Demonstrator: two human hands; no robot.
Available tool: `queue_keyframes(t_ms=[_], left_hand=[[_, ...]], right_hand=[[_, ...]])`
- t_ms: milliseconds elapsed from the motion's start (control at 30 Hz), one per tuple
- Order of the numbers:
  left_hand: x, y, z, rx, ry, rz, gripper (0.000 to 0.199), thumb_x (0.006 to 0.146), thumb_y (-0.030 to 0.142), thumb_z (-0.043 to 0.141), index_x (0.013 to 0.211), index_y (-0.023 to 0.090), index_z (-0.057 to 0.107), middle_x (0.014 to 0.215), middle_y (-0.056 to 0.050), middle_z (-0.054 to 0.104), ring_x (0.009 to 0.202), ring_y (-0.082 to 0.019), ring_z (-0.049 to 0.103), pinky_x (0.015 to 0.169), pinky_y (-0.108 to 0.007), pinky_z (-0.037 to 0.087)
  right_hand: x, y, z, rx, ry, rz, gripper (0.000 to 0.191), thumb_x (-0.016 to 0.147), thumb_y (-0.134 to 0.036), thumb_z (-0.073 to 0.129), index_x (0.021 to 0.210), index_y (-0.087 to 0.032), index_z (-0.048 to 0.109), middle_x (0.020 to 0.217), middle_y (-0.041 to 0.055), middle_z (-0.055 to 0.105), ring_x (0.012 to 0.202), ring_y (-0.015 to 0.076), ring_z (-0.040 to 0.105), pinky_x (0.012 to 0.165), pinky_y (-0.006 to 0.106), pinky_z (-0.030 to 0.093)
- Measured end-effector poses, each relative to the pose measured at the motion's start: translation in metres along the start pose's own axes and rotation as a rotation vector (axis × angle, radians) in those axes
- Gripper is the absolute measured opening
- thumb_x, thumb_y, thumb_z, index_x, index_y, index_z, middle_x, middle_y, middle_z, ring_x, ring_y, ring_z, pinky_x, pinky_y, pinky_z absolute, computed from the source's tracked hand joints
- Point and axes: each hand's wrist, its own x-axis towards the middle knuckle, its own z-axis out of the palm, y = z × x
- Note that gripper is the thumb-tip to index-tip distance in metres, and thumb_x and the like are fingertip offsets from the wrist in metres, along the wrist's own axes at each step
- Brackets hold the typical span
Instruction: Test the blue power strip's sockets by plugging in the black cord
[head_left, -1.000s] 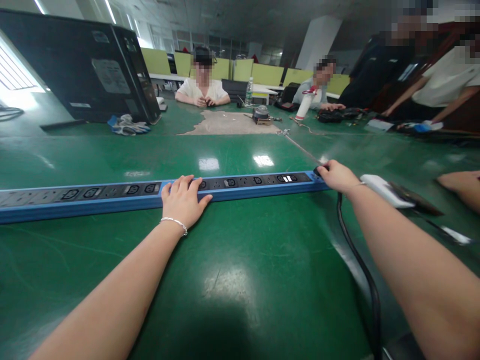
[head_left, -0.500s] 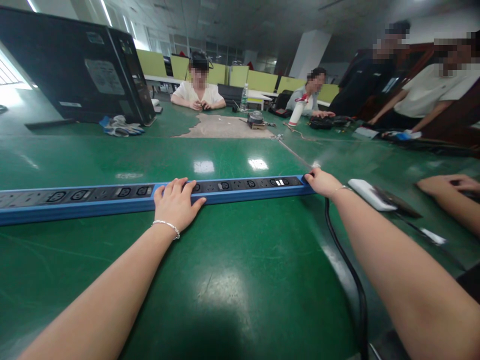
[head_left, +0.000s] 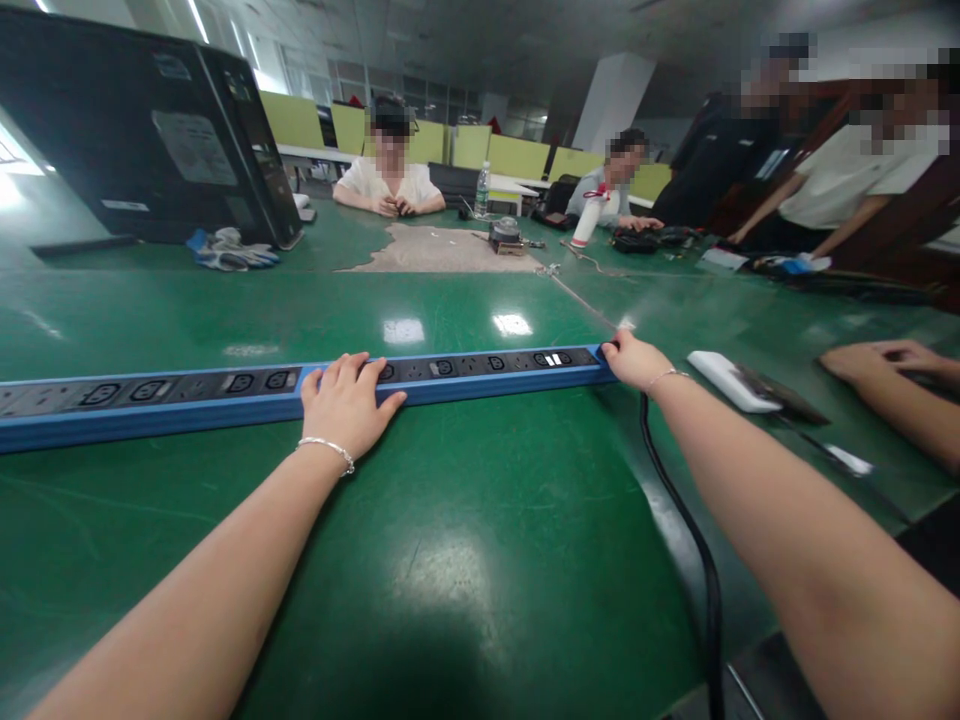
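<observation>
A long blue power strip [head_left: 517,375] with a row of black sockets lies across the green table and runs out of view on the left. Over its middle lies my left hand [head_left: 346,402], fingers draped across the top to the far edge and thumb along the near side. My right hand [head_left: 636,360] is closed around the strip's right end, where a black cap partly shows. A black cable [head_left: 679,500] hangs below that hand and curves down toward me. The undersides of both hands are hidden.
Left stands a black computer case [head_left: 150,140], with work gloves [head_left: 232,250] beside it. A white box-shaped thing [head_left: 727,382] lies right of my right hand, near another person's hands [head_left: 874,362]. Several people are around the table. A plastic bottle [head_left: 482,190] stands at the back.
The whole view has shifted slightly, with things now a little further left. Both hands keep their places on the power strip.
</observation>
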Motion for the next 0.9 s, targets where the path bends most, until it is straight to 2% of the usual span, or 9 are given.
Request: queue_keyframes(t_ms=[167,333,433,567,733,900], left_hand=[[0.002,-0.001,-0.001,0.004,-0.02,-0.004,0.055,0.085,0.053,0.04,0.128,0.022,0.05,0.137,-0.012,0.048,0.128,-0.029,0.039,0.104,-0.049,0.025],[0.001,-0.001,0.0,-0.005,0.005,0.006,0.054,0.084,0.053,0.04,0.127,0.022,0.05,0.136,-0.011,0.049,0.127,-0.029,0.04,0.104,-0.049,0.026],[0.001,-0.001,0.0,-0.008,0.009,0.003,0.054,0.084,0.053,0.04,0.127,0.021,0.051,0.136,-0.012,0.049,0.127,-0.03,0.04,0.103,-0.05,0.025],[0.001,-0.001,0.001,-0.014,0.002,0.003,0.055,0.084,0.052,0.04,0.128,0.021,0.051,0.137,-0.012,0.048,0.127,-0.03,0.04,0.103,-0.05,0.025],[0.001,-0.001,0.0,-0.013,0.01,0.011,0.055,0.084,0.053,0.04,0.128,0.022,0.05,0.137,-0.012,0.048,0.127,-0.03,0.04,0.103,-0.049,0.026],[0.0,0.0,0.0,-0.018,0.007,0.007,0.055,0.084,0.053,0.039,0.127,0.021,0.051,0.136,-0.012,0.049,0.126,-0.03,0.041,0.103,-0.05,0.025]], right_hand=[[-0.003,-0.001,-0.004,0.061,0.013,0.007,0.039,0.088,-0.039,0.038,0.111,-0.013,0.056,0.104,0.0183,0.065,0.097,0.0279,0.061,0.081,0.035,0.045],[-0.005,0.004,-0.034,0.179,0.218,0.043,0.039,0.09,-0.039,0.035,0.107,-0.014,0.06,0.103,0.0147,0.067,0.094,0.025,0.061,0.076,0.031,0.045],[-0.007,-0.001,-0.047,0.187,0.16,-0.02,0.036,0.089,-0.039,0.04,0.104,-0.015,0.062,0.1,0.0118,0.068,0.089,0.0222,0.062,0.075,0.029,0.045],[-0.011,-0.015,-0.035,0.124,0.07,-0.093,0.036,0.089,-0.037,0.04,0.106,-0.014,0.062,0.105,0.0135,0.067,0.094,0.0234,0.061,0.077,0.029,0.044],[-0.008,-0.025,-0.012,0.065,0.019,-0.08,0.039,0.089,-0.037,0.037,0.11,-0.011,0.058,0.107,0.0184,0.065,0.099,0.0272,0.061,0.08,0.032,0.044],[-0.007,-0.027,-0.01,0.066,-0.002,-0.071,0.04,0.09,-0.038,0.036,0.112,-0.011,0.055,0.108,0.0185,0.064,0.101,0.0282,0.06,0.082,0.033,0.044]])
